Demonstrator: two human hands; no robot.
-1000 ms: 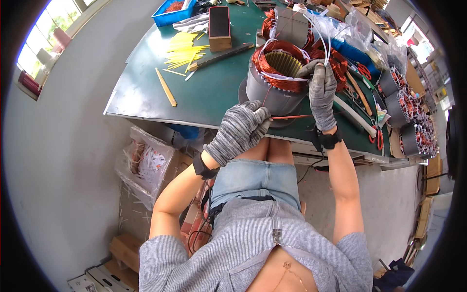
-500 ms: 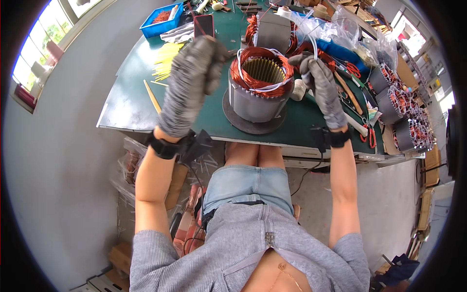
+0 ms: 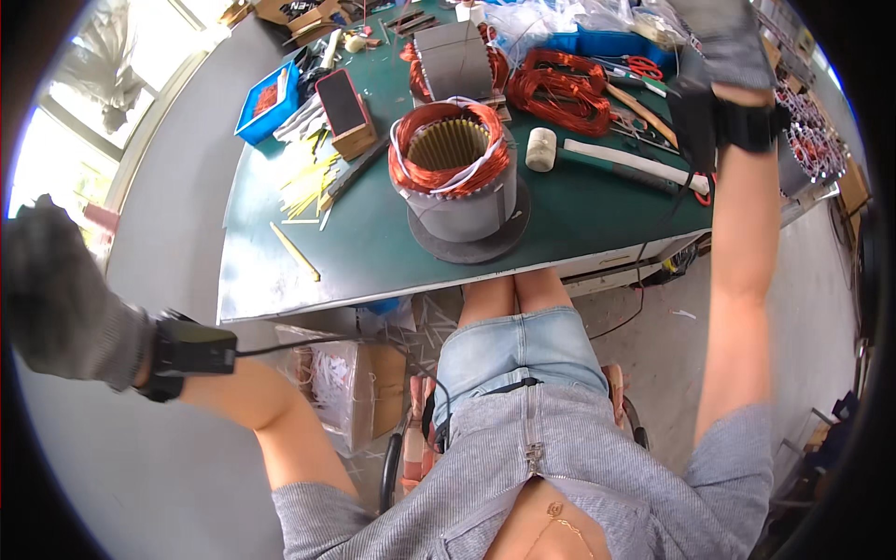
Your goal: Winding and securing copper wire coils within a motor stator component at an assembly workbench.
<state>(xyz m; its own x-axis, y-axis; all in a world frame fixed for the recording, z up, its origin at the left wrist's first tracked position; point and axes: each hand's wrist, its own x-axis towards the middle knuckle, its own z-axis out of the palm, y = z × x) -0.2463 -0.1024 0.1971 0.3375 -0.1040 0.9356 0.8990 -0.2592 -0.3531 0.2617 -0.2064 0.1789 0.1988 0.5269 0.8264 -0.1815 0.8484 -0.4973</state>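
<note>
In front of me a grey motor stator stands upright on a round dark plate. Copper windings ring its top, with white cord tied over them. My left hand, in a grey glove, is far out to the left, off the table and away from the stator. My right hand, gloved too, reaches past the tools to the upper right, partly cut off by the picture edge. Both hands are smeared by motion, so their fingers and anything in them cannot be made out.
Behind stands a second stator, with loose copper coils beside it. A white cylinder and a long white bar lie right. Yellow strips, a phone on a wooden block and a blue tray are left.
My hands were on either side of the stator; the left has swung out left and down, the right up and right. The view has shifted, and the stator appears further left.
</note>
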